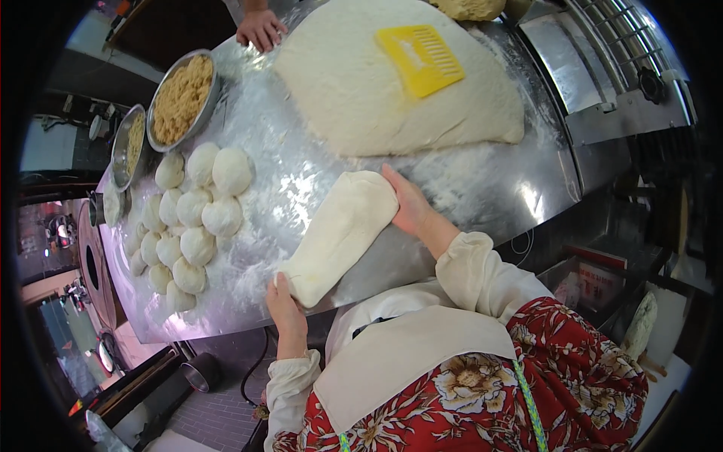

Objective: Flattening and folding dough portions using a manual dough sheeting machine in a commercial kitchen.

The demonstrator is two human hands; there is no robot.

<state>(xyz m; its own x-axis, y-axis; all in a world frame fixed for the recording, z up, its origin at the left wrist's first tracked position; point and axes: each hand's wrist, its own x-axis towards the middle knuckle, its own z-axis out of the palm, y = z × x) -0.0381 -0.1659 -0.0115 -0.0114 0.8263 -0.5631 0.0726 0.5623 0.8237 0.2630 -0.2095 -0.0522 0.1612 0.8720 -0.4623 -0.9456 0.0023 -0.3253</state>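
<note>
A long flattened piece of dough (342, 234) stretches between my two hands over the near part of a floured metal table (265, 169). My left hand (287, 313) grips its near, narrower end, thumb on top. At the wider far end, my right hand (411, 203) holds the edge, its fingers partly hidden by the dough. Beyond them lies a large slab of dough (350, 101) with a yellow plastic dough scraper (421, 61) on top. Several round dough balls (195, 207) sit grouped to the left.
A metal bowl of crumbly tan filling (183, 100) and a smaller metal bowl (129, 148) stand at the far left. Another person's hand (261, 29) rests on the table's far edge. A machine with a metal frame (627, 107) adjoins the right end.
</note>
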